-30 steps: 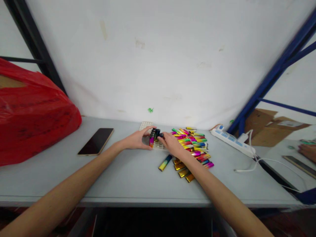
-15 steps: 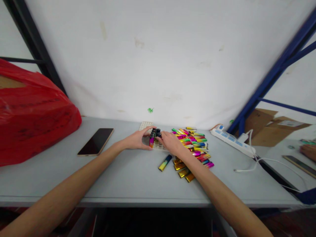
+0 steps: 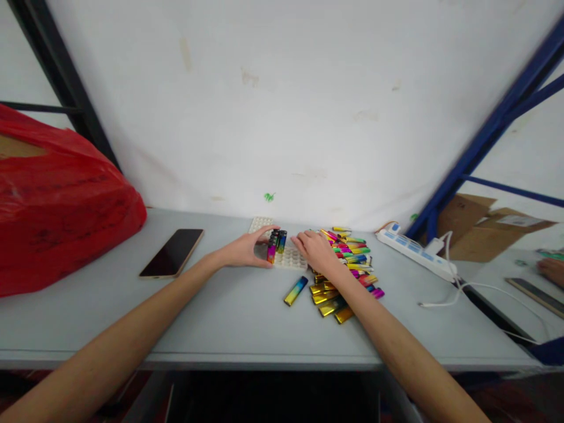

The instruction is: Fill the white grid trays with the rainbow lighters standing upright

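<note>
My left hand (image 3: 244,249) curves around a short row of upright lighters (image 3: 271,252), thumb at the near end and fingers at the far end. These lighters have black tops and shiny, multicoloured bodies, and they stand on a white tray (image 3: 291,257) with rows of holes. Beside the row, a blue-and-yellow lighter (image 3: 281,242) also stands upright in the tray. Over the tray's right edge is my right hand (image 3: 318,252), its fingers loosely bent with nothing visible in them. Next to it lies a heap of metallic-coloured lighters (image 3: 359,258), partly hidden by my right hand and forearm.
One lighter (image 3: 295,291) lies apart in front of the tray. A phone (image 3: 173,252) rests at left, near a red plastic bag (image 3: 66,205). At right are a power strip (image 3: 416,252) with a white cable and a cardboard box (image 3: 480,229). Another person's hand (image 3: 553,270) shows at the far right.
My right hand has moved right, off the black-topped lighter beside the row, which now stands by itself in the tray. My left hand has stayed around the row.
</note>
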Demonstrator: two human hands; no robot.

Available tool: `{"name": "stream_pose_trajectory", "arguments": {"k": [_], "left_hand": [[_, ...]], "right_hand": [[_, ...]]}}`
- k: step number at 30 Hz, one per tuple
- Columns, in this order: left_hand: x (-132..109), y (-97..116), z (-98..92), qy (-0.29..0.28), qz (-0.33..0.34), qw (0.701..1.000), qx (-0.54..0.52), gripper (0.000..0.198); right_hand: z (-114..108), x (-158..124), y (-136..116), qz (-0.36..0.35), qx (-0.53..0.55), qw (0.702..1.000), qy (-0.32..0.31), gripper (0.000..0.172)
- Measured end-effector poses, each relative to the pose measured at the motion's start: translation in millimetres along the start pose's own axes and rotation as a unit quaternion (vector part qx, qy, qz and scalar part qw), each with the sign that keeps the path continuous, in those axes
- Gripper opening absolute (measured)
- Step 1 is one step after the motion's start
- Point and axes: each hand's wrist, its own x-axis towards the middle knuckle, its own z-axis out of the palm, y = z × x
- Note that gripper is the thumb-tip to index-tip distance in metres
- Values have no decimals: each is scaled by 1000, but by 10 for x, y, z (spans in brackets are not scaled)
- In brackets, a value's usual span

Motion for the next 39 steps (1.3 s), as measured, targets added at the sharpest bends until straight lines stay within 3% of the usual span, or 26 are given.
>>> {"name": "stream_pose_trajectory", "arguments": {"k": [5,9,15,23,30,34,39], "left_hand": [[1,-26,-1,-2,-4,1000,12,109],[1,-40,1,2,-8,1000,19,110],[-2,-20,2,2,-10,1000,6,110],[5,-54,3,1,-5,1000,-1,111],[4,-33,2,1,-5,1000,-2,110],[4,-28,3,1,-6,1000,6,110],[3,-8,5,-2,-10,1000,4,110]], "right_hand": [[85,-28,395,73,-1,997,-16,33],[139,-39,539,67,5,996,-61,35],[172,-18,546,60,18,996,-58,28],[220,-4,604,86,42,994,-60,38],[135,1,549,49,52,996,-59,27],[110,-4,493,65,64,995,-28,31],[120,-5,457,109,146,982,56,29]]}}
